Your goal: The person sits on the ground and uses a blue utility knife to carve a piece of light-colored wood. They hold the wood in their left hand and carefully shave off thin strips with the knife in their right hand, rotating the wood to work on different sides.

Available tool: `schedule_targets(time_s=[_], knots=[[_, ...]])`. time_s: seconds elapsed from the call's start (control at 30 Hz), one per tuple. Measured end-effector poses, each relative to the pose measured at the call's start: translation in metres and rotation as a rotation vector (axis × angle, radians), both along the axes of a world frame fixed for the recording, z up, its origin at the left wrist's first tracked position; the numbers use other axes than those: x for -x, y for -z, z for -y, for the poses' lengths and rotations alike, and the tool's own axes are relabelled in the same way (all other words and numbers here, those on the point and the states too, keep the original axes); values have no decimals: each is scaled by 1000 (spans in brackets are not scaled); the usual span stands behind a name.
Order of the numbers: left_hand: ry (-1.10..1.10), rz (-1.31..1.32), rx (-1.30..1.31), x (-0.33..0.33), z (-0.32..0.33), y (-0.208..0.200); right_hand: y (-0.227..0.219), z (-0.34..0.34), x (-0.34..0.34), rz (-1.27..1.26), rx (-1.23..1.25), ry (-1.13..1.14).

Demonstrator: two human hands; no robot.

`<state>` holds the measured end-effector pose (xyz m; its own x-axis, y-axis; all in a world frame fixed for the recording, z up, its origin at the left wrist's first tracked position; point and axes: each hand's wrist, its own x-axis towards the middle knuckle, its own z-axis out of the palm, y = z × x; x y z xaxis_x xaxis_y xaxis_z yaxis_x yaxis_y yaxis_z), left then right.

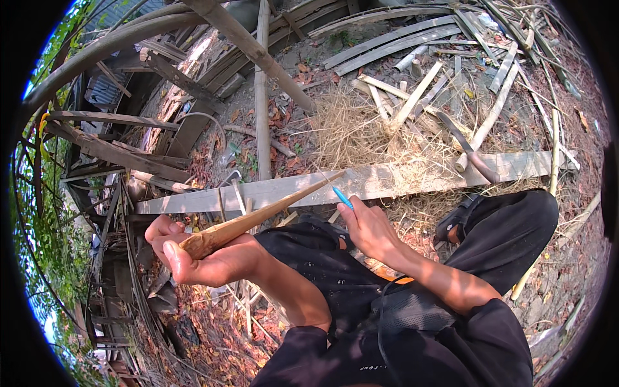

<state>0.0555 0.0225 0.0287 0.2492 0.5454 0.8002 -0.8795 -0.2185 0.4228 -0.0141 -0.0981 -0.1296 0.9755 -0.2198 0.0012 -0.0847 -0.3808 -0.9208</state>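
Note:
My left hand (209,261) is closed round the thick end of a tapered wooden stick (258,216), which slants up to the right and narrows to a point above the plank. In my right hand (371,229) is a slim blue-handled tool (342,197), its thin metal end pointing up and left across the stick's narrow tip. Whether the metal touches the wood is hard to tell. Just beyond both hands runs a long grey plank (284,192). On its right part rests a curved dark blade with a wooden handle (480,166), apart from my hands.
Straw-like shavings (361,132) heap beyond the plank, with split wood pieces (416,97) among them. Long slats (396,48) lie farther back. An upright pole (262,97) and a leaning pole (258,51) stand ahead. Broken timber (116,148) fills the left side.

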Motion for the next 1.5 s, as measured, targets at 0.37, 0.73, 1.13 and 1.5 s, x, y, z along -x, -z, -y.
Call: schedule_targets(time_s=[0.37,0.73,1.13,1.5], knots=[[23,93,-49,2,0,0,37,-11,-13,-107,2,-69],[-42,-1,11,1,0,8,58,-22,-28,-31,-85,-59],[-36,56,29,-1,10,2,-35,-12,-15,297,-107,-97],[-42,22,-12,8,-9,1,-12,-32,-1,109,89,-90]])
